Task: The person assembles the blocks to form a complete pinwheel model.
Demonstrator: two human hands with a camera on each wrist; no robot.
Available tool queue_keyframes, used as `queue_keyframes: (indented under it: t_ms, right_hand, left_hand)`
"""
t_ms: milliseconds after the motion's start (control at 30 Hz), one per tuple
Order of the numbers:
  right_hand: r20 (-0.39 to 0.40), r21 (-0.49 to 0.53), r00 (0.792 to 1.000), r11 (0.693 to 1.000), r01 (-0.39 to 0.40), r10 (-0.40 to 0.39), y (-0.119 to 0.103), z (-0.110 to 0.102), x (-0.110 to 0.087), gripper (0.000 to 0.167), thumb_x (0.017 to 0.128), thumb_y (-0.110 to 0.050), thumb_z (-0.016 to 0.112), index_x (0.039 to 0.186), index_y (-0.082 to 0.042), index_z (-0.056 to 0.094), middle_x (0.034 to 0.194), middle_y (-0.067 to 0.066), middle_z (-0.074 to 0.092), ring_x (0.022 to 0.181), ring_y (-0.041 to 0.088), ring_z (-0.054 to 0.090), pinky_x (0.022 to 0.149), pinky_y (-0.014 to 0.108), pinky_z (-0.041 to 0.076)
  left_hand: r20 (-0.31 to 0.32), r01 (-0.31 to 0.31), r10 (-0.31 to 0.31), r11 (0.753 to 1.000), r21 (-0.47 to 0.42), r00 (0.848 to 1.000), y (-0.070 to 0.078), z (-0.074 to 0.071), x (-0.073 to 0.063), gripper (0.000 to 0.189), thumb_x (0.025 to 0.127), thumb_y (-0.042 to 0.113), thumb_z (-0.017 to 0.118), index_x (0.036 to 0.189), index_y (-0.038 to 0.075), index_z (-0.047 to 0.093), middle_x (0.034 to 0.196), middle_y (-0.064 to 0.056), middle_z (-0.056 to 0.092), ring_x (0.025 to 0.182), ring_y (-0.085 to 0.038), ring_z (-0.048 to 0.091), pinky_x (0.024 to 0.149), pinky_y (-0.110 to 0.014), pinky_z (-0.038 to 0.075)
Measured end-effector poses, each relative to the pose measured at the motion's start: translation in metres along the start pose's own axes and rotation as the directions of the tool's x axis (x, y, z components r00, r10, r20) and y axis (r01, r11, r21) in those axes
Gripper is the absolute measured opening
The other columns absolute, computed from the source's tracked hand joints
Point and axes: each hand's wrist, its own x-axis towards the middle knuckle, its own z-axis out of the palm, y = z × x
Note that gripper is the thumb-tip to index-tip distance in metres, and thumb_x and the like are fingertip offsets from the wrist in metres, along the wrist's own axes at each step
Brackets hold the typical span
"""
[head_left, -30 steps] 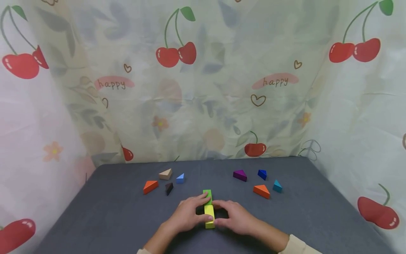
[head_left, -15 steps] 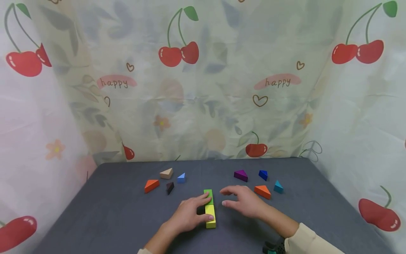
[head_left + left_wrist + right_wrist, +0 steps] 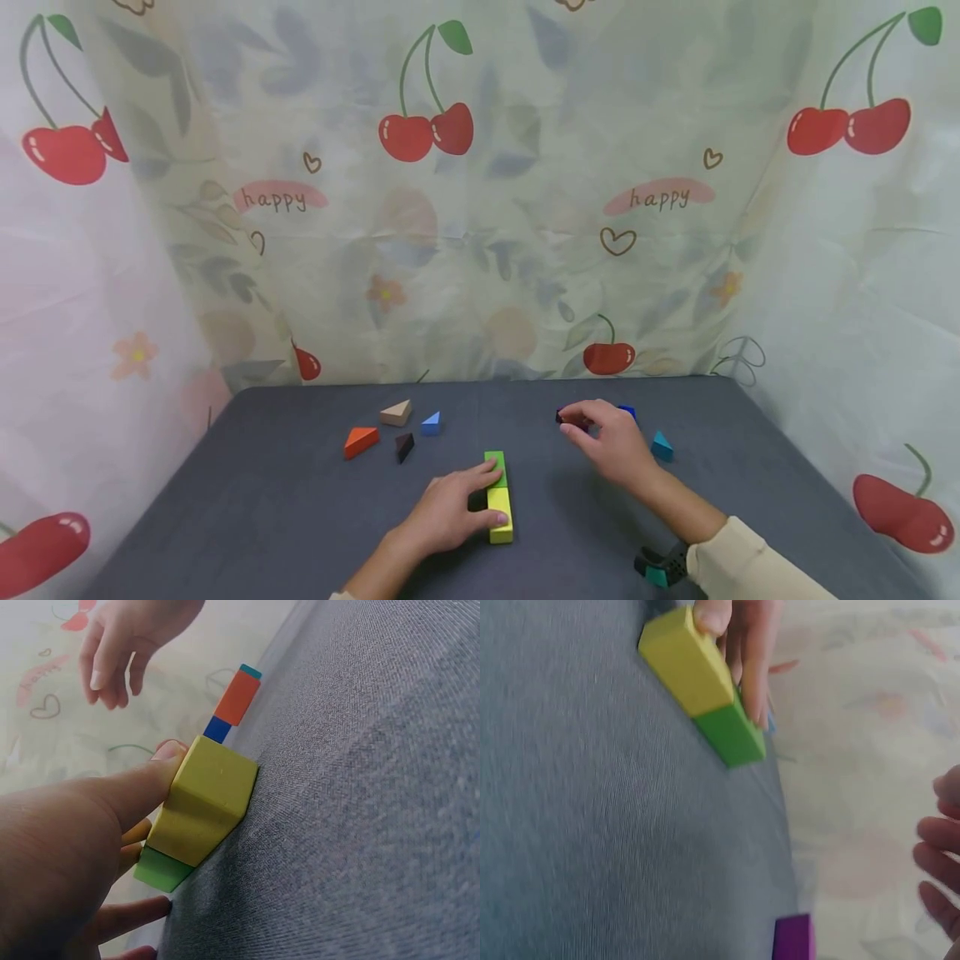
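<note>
A green block (image 3: 496, 471) and a yellow block (image 3: 500, 504) lie end to end on the dark cloth. My left hand (image 3: 450, 510) rests on them, thumb on the yellow one and fingers reaching onto the green one. The left wrist view shows the thumb (image 3: 154, 776) at the yellow block's upper edge. Farther right, my right hand (image 3: 618, 446) reaches over the purple block (image 3: 561, 416), covering most of it in the head view. In the right wrist view its loosely bent fingers (image 3: 937, 859) are apart from the purple block (image 3: 793, 937) and hold nothing.
At the left lie an orange block (image 3: 362, 442), a tan block (image 3: 396, 412), a black block (image 3: 405, 447) and a light blue block (image 3: 431, 424). Beside my right hand are a dark blue block (image 3: 628, 410) and a teal block (image 3: 662, 447). A patterned curtain (image 3: 480, 208) stands behind.
My right hand has left the yellow and green blocks and moved away to the right, over the purple block. It now hides the right-hand orange block. The left hand stays in place.
</note>
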Motion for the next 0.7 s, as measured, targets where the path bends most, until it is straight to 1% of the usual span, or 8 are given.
queue_keyframes:
  t_ms: [67,133,233,300,400,567,700]
  right_hand:
    - [-0.051,-0.044,0.998,0.999,0.027,-0.029,0.005,-0.001,0.001,0.014,0.083,-0.011,0.078,0.096,-0.011,0.074,0.088,-0.005,0.067,0.081,0.013,0.060,0.069,0.033,0.052]
    - [-0.090,-0.089,0.994,0.994,0.058,-0.066,0.012,-0.002,0.001,0.015,0.081,-0.010,0.079,0.095,-0.012,0.074,0.089,-0.003,0.068,0.083,0.014,0.060,0.070,0.034,0.052]
    - [-0.122,-0.148,0.987,0.985,0.083,-0.102,0.022,-0.004,0.001,0.017,0.078,-0.009,0.081,0.094,-0.011,0.074,0.090,-0.001,0.069,0.085,0.015,0.059,0.072,0.037,0.051]
    - [-0.128,-0.176,0.986,0.980,0.088,-0.111,0.030,-0.005,0.000,0.018,0.077,-0.008,0.081,0.094,-0.010,0.074,0.091,0.001,0.070,0.087,0.018,0.059,0.073,0.039,0.050]
    - [-0.133,-0.210,0.986,0.975,0.067,-0.097,0.041,-0.006,-0.002,0.018,0.077,-0.008,0.081,0.093,-0.009,0.074,0.091,0.002,0.070,0.087,0.020,0.058,0.073,0.041,0.050]
    - [-0.140,-0.241,0.989,0.970,0.009,-0.044,0.061,-0.010,-0.007,0.015,0.079,-0.009,0.080,0.092,-0.011,0.073,0.092,0.004,0.070,0.088,0.024,0.057,0.073,0.045,0.051]
    - [-0.137,-0.266,0.991,0.963,-0.045,0.009,0.074,-0.015,-0.013,0.014,0.080,-0.009,0.079,0.093,-0.008,0.073,0.093,0.007,0.070,0.090,0.027,0.057,0.075,0.047,0.050]
  left_hand:
    - [-0.002,-0.002,0.002,1.000,0.002,1.000,0.000,0.000,0.000,0.068,0.084,0.056,0.067,0.141,0.021,0.055,0.148,0.006,0.045,0.128,-0.028,0.048,0.098,-0.058,0.034]
    - [-0.003,-0.004,0.004,1.000,0.004,1.000,0.000,0.000,0.000,0.068,0.084,0.055,0.068,0.141,0.021,0.055,0.148,0.006,0.045,0.128,-0.028,0.048,0.098,-0.058,0.034]
    - [0.002,0.005,-0.005,1.000,0.009,1.000,0.000,0.000,0.000,0.068,0.084,0.056,0.068,0.141,0.021,0.054,0.148,0.007,0.044,0.129,-0.028,0.048,0.099,-0.057,0.034]
    - [0.007,0.011,-0.011,1.000,0.009,1.000,0.000,0.000,0.000,0.068,0.084,0.056,0.068,0.141,0.022,0.054,0.148,0.007,0.044,0.129,-0.028,0.048,0.099,-0.058,0.034]
    - [0.013,0.017,-0.017,1.000,0.007,1.000,0.000,-0.001,0.000,0.068,0.084,0.056,0.067,0.141,0.022,0.054,0.148,0.007,0.044,0.129,-0.027,0.047,0.099,-0.057,0.034]
    - [0.019,0.014,-0.014,1.000,0.007,1.000,0.000,-0.001,0.000,0.068,0.085,0.056,0.067,0.141,0.021,0.054,0.148,0.007,0.044,0.129,-0.027,0.047,0.099,-0.057,0.034]
    - [0.026,0.017,-0.018,1.000,0.009,1.000,0.002,-0.001,0.000,0.068,0.085,0.057,0.066,0.142,0.022,0.054,0.148,0.008,0.044,0.129,-0.028,0.047,0.099,-0.057,0.034]
